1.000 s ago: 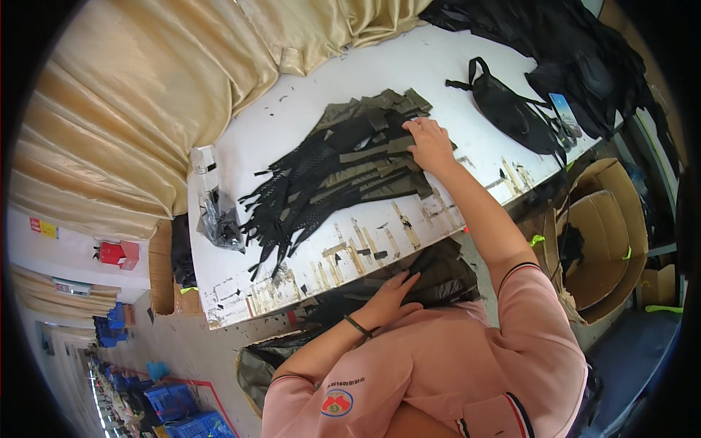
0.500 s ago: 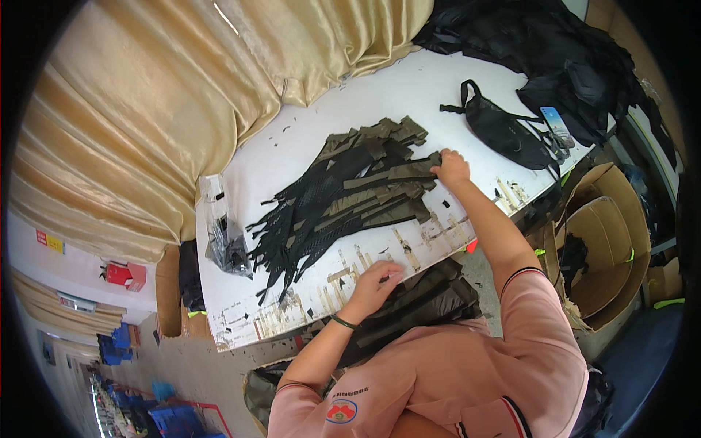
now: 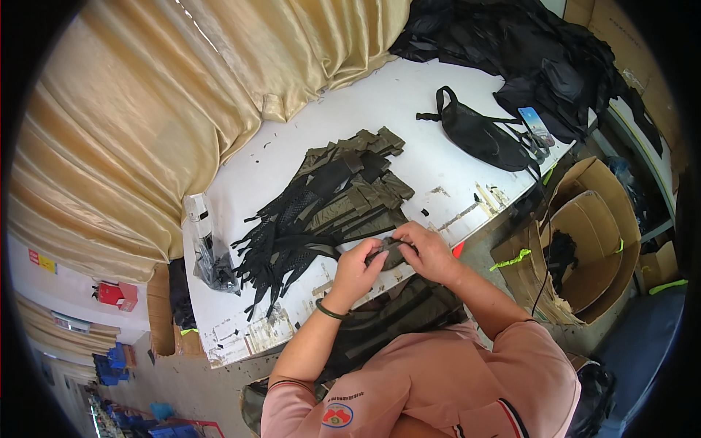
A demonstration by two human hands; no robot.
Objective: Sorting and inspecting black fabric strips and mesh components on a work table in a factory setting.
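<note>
At the table's near edge, my left hand [image 3: 355, 270] and my right hand [image 3: 431, 254] both pinch one olive-and-black fabric strap piece [image 3: 393, 255]. Its olive end is between my fingers, and its darker part seems to trail left toward the pile. My thumbs press on the cloth close together. Just beyond lies a fanned pile of similar strap pieces [image 3: 365, 201], with olive ends to the right and black mesh tails to the left. More dark olive fabric [image 3: 409, 314] lies below my hands, partly hidden by my arms.
The white table [image 3: 255, 164] has worn tape patches along its near edge. On it are a black waist bag [image 3: 478, 135], a phone [image 3: 537, 124], a heap of black fabric [image 3: 555, 58] and a plastic bag [image 3: 215, 270]. A cardboard box [image 3: 595, 241] stands at right; gold curtains [image 3: 146, 109] hang behind.
My right hand has drawn a strap piece off the pile toward me, down to the near edge. My left hand has come up to it and now grips it too. The view has shifted slightly.
</note>
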